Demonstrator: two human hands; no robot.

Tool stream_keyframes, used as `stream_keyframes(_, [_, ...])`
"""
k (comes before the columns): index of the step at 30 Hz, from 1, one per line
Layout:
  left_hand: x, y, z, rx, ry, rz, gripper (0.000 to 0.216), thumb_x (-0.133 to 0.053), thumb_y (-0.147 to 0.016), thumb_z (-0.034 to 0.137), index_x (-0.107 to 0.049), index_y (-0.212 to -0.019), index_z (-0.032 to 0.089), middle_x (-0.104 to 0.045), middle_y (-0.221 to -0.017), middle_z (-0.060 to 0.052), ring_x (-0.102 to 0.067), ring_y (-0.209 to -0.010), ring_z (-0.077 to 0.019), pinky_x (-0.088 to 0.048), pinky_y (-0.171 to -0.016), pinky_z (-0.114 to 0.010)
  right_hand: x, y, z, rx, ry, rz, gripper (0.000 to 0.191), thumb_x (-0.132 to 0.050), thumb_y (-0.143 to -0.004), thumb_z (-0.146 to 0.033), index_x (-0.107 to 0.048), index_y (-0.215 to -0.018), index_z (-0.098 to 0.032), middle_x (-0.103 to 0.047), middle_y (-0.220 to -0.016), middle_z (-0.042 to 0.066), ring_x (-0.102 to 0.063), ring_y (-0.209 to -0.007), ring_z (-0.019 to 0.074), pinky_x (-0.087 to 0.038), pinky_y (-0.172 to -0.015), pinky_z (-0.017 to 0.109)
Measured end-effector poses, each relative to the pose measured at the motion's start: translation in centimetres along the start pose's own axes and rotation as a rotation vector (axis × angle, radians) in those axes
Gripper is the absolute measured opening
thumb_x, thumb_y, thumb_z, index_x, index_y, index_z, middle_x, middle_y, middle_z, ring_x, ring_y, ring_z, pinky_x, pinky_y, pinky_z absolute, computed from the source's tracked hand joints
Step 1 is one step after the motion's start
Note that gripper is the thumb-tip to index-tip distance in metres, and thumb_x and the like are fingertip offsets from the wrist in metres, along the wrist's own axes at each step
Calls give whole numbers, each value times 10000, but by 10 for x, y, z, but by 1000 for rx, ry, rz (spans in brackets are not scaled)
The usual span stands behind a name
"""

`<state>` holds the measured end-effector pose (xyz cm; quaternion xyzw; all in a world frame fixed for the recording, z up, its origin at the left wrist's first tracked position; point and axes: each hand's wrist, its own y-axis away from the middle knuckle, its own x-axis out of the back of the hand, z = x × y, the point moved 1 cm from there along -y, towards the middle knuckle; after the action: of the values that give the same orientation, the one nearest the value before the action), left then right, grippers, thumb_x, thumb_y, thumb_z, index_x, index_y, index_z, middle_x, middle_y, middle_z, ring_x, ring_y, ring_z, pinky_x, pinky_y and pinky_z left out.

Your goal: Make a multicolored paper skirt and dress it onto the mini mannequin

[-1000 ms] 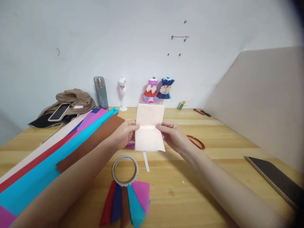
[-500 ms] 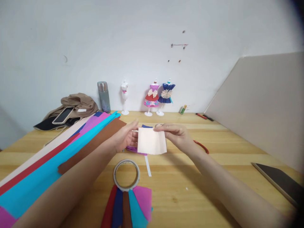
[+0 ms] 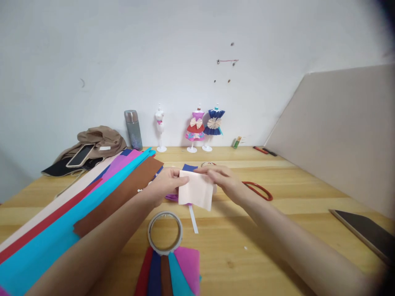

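Pale sheet (image 3: pixel 196 193), one, small and roughly square: stood between your two hands over the wooden table (image 3: pixel 262 255), lower edge wavy, right side dipping.

Left hand (image 3: pixel 168 183), yours: thumb lay flat on the sheet's front at its upper left corner, the other fingers mostly out of sight behind; it pinched the sheet.

Right hand (image 3: pixel 225 181), yours: fingers narrow together, reaching along the top edge and over the upper right corner; whether they gripped or merely touched, you could not tell.

Behind the sheet: a dark blue piece (image 3: pixel 189 167) and a purple piece (image 3: pixel 172 197), both partly covered.

Below it: a narrow white strip (image 3: pixel 193 221), lying slantwise.

Nearer you: a tape roll (image 3: pixel 166 251), flat, touching the upper ends of a fan of coloured pieces (image 3: pixel 165 275) in red, dark blue, brown, turquoise and magenta.

To your left: long coloured sheets, overlapping, a brown sheet (image 3: pixel 123 193) beside a turquoise sheet (image 3: pixel 61 234), partly under your left forearm.

To your right: a red loop (image 3: pixel 265 193), one end hidden by your wrist.

At the back: a bottle (image 3: pixel 133 131), upright; one white dress form (image 3: pixel 159 123); two clothed dress forms (image 3: pixel 195 126), standing side by side.
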<state>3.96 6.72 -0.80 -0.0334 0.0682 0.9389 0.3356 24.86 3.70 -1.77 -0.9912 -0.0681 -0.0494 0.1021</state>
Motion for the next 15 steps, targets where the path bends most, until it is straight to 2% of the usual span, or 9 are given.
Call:
stream_keyframes(2, [-2,1,1,-15,-15,-19,320,-816,-690,403,-645,-687,132,-518,-520,19,-470,-481,-83,-356,-473,-210,-3,0,-1,-56,6,-19,373,-791,-690,-532,-795,-809,-177,-720,-699,32,-608,-616,154,-450,-567,260])
stream_keyframes(4, [-3,2,3,-21,-21,-40,364,-826,-676,434,-619,-661,135,-514,-528,20,-464,-489,-81,-342,-478,-211,-6,0,-3,-96,-34,-14,347,-817,-656,-499,-772,-742,-165,-682,-606,14,-552,-526,122,-393,-508,237])
stream_keyframes(7, [-4,3,4,-32,-20,-68,424,-798,-700,505,-582,-641,144,-486,-521,29,-439,-474,-75,-311,-465,-209,-8,1,-7,-103,-53,14,308,-830,-635,-456,-763,-713,-166,-684,-608,16,-551,-525,118,-384,-505,234])
stream_keyframes(11, [-5,1,2,-42,0,-69,489,-752,-722,578,-545,-593,153,-410,-483,50,-390,-435,-63,-276,-444,-205,-12,3,-11,-85,-19,-22,263,-809,-667,-430,-758,-704,-175,-665,-612,4,-540,-545,115,-372,-511,235])
stream_keyframes(13, [-5,0,0,-36,4,-52,504,-746,-717,596,-549,-594,149,-425,-496,44,-392,-438,-61,-278,-441,-202,-13,3,-11,-80,-2,-9,268,-802,-671,-435,-752,-693,-172,-641,-591,-5,-510,-530,103,-344,-494,228])
stream_keyframes(15, [-3,-2,-2,-35,12,-23,468,-747,-723,581,-613,-681,134,-485,-553,26,-423,-466,-62,-292,-448,-192,-13,2,-9,-87,-7,23,291,-805,-662,-446,-727,-645,-166,-599,-542,-17,-461,-494,87,-306,-469,223])
